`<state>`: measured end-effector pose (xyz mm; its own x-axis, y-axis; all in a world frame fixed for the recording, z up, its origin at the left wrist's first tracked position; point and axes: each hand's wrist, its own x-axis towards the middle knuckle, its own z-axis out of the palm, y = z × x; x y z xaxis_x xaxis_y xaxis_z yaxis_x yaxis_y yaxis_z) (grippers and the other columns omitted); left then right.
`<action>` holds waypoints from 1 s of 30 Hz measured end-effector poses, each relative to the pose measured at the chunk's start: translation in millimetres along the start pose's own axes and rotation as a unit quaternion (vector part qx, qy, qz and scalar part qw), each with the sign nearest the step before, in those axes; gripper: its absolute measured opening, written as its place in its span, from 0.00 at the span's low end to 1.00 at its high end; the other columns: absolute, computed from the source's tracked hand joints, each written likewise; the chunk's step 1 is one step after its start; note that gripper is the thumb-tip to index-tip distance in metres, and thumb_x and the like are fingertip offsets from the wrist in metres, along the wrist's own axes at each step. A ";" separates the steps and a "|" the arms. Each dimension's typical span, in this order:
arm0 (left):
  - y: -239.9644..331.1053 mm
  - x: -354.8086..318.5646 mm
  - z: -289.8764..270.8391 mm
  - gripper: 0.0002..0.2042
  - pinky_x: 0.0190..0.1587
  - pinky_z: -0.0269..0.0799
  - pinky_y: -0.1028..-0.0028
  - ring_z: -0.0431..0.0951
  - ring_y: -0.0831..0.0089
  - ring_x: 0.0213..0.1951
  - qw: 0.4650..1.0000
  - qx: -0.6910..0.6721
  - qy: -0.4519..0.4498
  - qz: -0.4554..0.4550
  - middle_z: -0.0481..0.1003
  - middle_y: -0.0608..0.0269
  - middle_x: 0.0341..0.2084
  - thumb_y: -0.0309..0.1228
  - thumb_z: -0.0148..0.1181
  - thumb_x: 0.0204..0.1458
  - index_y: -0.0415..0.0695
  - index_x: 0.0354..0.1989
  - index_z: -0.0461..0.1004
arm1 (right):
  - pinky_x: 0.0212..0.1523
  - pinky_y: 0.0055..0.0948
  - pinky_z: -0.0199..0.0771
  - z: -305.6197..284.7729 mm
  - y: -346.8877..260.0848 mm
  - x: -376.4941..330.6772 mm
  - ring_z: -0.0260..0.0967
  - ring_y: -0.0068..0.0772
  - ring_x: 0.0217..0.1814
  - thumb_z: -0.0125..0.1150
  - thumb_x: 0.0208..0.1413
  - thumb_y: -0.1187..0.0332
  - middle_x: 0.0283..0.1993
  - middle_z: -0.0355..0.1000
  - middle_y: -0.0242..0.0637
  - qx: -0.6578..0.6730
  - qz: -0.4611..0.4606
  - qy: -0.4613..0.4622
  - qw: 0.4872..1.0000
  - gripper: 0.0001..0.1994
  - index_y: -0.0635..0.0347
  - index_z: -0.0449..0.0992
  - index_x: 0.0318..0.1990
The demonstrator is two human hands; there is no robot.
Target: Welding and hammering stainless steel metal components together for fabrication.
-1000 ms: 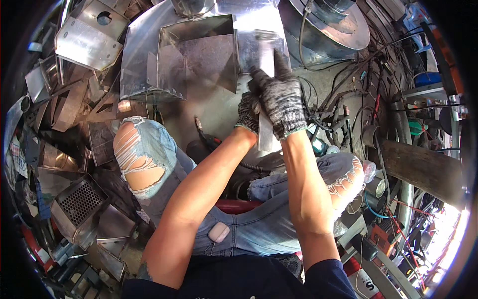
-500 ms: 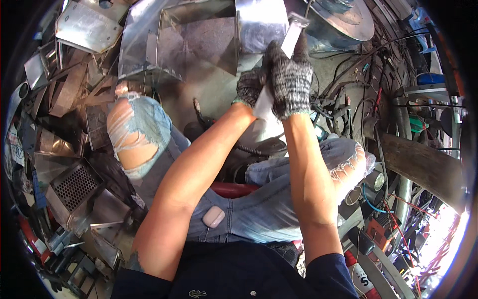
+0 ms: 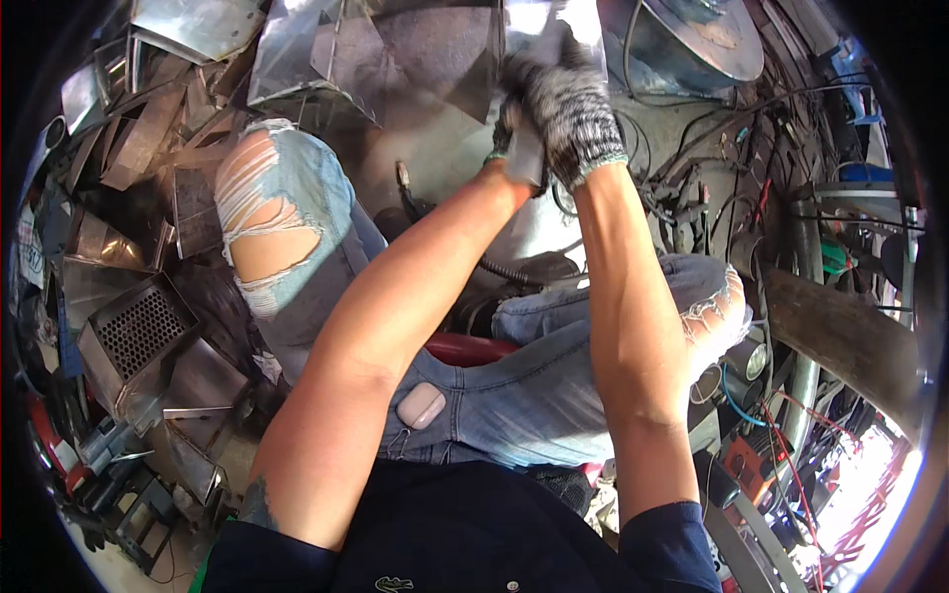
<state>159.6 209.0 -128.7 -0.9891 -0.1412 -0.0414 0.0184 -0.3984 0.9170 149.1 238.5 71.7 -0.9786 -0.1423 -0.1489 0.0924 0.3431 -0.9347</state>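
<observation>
Strip [image 3: 528,161] up in the 2 gloved hands, its near end poking out between the wrists, its far end lost in blur and glare! Right hand [image 3: 570,107], smeared a little, is curled round it, 1 digit stretched forward. Left hand [image 3: 503,130] sits tucked against it, mostly hidden, so how tightly it's folded I can't tell. Just ahead, the pale panel [image 3: 529,22], its near edge behind the right hand; at the panel's left edge, the box [image 3: 423,59]. Well back, on the lap, a white case [image 3: 421,405].
</observation>
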 end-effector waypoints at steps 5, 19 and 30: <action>-11.5 29.3 -25.6 0.12 0.48 0.76 0.59 0.81 0.51 0.44 0.987 -0.004 0.045 0.156 0.81 0.47 0.37 0.34 0.51 0.61 0.42 0.43 0.79 | 0.29 0.26 0.74 -1.7 6.9 6.5 0.73 0.27 0.32 0.65 0.56 0.76 0.37 0.76 0.39 0.279 0.020 -0.033 0.960 0.29 0.65 0.65 0.65; -6.4 2.9 -1.2 0.33 0.56 0.76 0.61 0.79 0.54 0.54 0.984 0.160 -0.075 -0.017 0.73 0.44 0.57 0.37 0.59 0.56 0.40 0.70 0.58 | 0.44 0.28 0.78 -12.4 4.6 -62.4 0.74 0.31 0.43 0.64 0.56 0.75 0.46 0.75 0.45 0.076 0.051 0.071 0.993 0.33 0.66 0.62 0.69; 110.7 -26.7 28.9 0.30 0.58 0.75 0.56 0.81 0.53 0.54 0.596 0.747 -0.291 0.037 0.76 0.41 0.56 0.37 0.52 0.59 0.48 0.72 0.62 | 0.22 0.27 0.71 -90.0 4.0 -25.3 0.71 0.25 0.23 0.65 0.61 0.70 0.33 0.77 0.37 0.258 0.050 0.097 0.960 0.18 0.62 0.74 0.57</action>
<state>183.9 194.9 -14.6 -0.8849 0.4035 -0.2326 0.3450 0.9034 0.2547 157.6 327.1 100.7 -0.9712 0.0596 -0.2308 0.2183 -0.1667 -0.9615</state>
